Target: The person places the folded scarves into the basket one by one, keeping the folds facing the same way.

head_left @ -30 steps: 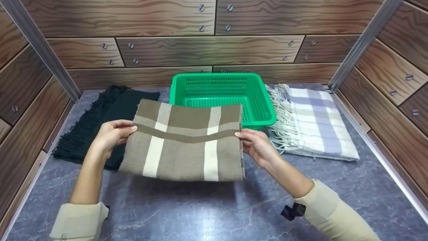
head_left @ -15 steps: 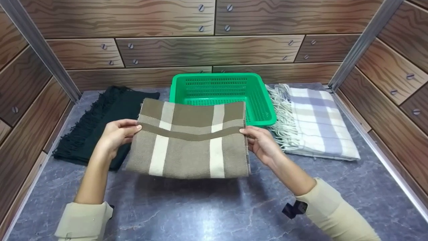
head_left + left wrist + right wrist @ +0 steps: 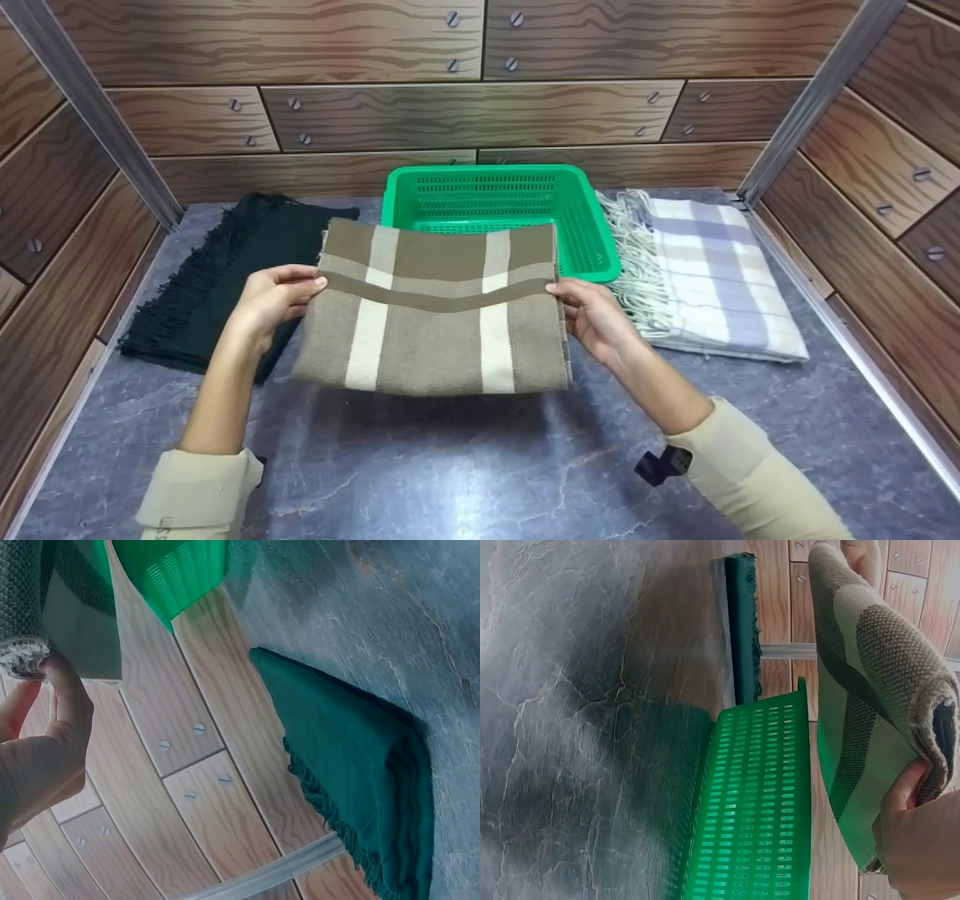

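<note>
A folded scarf, taupe and brown with cream stripes, is held up between both hands above the table. My left hand pinches its left edge between thumb and fingers, and my right hand pinches the right edge the same way. The middle sags slightly. Its far end overlaps the near side of a green plastic basket in the head view. From the right wrist, the scarf shows its folded layers, clear of the table and near the basket's perforated wall.
A dark green fringed scarf lies folded on the left of the marbled table. To the basket's right rests a white and lavender checked scarf with long fringe. Wood-patterned walls with metal corner posts enclose the back and sides.
Both hands have shifted a little to the right and slightly away from me, carrying the taupe scarf along. The basket and the two other scarves have stayed put.
</note>
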Motion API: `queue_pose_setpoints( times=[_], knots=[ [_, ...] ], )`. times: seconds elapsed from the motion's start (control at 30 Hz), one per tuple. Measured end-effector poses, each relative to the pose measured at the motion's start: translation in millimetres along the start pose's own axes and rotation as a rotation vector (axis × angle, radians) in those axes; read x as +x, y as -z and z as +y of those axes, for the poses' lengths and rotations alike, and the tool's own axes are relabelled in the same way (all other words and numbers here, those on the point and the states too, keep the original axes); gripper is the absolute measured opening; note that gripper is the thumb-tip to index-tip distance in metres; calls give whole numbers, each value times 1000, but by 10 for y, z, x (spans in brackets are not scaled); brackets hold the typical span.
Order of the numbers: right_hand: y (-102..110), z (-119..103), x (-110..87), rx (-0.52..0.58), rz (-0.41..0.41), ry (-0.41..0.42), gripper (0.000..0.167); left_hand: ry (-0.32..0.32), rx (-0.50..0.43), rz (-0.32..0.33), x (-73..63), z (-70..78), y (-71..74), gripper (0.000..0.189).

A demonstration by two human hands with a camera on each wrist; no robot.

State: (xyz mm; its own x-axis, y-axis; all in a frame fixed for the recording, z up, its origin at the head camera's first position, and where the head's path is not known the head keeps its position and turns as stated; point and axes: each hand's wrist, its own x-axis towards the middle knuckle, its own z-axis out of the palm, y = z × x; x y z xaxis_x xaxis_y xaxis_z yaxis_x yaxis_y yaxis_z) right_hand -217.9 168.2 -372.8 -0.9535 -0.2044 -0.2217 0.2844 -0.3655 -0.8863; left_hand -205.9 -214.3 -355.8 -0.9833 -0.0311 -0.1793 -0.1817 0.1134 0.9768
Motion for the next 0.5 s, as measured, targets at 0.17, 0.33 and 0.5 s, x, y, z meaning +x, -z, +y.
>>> queue_pose_setpoints(
  times=[0.17, 0.33, 0.5],
  knots=[
    [30, -17, 15, 2, 15, -6, 7, -2, -18, 7, 18, 7, -40, 37],
    [57, -34, 35, -7, 20, -10, 14, -7, -57, 4, 48, 7, -83, 33],
    [83, -70, 60, -22, 22, 5, 19, -9, -58, 4, 68, 42, -121, 36]
  ],
)
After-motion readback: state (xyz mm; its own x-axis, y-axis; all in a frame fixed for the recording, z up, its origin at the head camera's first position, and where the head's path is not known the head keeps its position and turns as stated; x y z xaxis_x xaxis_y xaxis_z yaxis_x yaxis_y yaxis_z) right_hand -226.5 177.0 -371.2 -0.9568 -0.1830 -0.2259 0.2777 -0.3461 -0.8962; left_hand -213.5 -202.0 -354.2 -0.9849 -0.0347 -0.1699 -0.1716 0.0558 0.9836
